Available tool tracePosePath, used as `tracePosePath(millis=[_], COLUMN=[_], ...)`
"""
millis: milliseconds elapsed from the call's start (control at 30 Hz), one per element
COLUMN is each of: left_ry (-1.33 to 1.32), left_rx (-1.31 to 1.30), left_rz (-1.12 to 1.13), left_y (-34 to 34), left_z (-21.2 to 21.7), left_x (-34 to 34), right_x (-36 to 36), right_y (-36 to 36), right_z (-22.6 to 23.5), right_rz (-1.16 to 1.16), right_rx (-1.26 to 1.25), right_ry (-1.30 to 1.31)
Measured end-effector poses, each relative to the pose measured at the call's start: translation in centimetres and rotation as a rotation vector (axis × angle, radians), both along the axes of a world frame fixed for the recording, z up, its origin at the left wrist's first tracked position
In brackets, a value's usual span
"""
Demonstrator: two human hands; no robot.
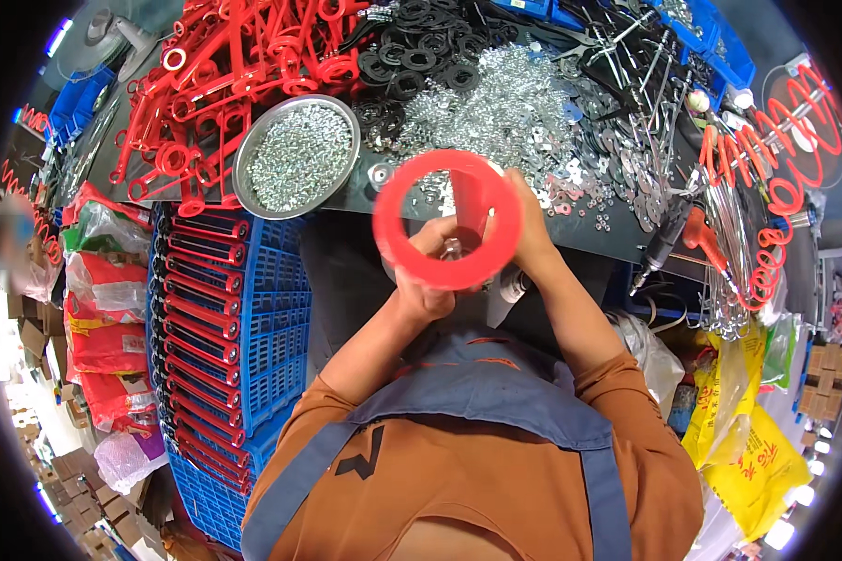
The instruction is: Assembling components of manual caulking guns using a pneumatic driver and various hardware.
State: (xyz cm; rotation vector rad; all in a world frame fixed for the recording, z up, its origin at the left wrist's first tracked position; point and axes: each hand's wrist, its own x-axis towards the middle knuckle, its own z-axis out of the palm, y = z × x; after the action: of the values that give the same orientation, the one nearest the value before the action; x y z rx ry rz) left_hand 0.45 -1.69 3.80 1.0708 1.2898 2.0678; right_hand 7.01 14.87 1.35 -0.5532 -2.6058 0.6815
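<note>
A red ring-ended bar (499,245) is held up in front of my chest, its large ring toward me and its flat shaft running away behind. My left hand (425,297) is closed at the ring's lower left, and some of its fingers show through the opening. Beside those fingers is a small shiny metal piece (452,249), too small to name. My right hand (531,224) is closed around the right side, its fingertips mostly hidden by the ring. Beyond the ring lies a heap of small silver metal parts (496,98).
A round metal dish (245,168) of small rivet-like pieces stands left of the heap. Red ring-ended bars (239,70) and black rings (430,47) pile up behind. A power screwdriver (662,245) lies right. Blue crates (276,318) bearing red bars stand at the left.
</note>
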Motion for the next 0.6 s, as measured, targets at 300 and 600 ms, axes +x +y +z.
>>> tracePosePath(millis=[300,600], left_ry=[0.244,0.375], left_rx=[0.15,0.099], left_rz=[0.083,0.188], left_y=[3.1,3.1], left_z=[-1.5,-0.3], left_x=[-1.1,-0.8], right_x=[3.5,1.1], right_y=[-2.7,-2.8], right_z=[11.2,14.3], right_rz=[0.103,0.407], right_rx=[-0.218,0.286], right_ry=[0.815,0.746])
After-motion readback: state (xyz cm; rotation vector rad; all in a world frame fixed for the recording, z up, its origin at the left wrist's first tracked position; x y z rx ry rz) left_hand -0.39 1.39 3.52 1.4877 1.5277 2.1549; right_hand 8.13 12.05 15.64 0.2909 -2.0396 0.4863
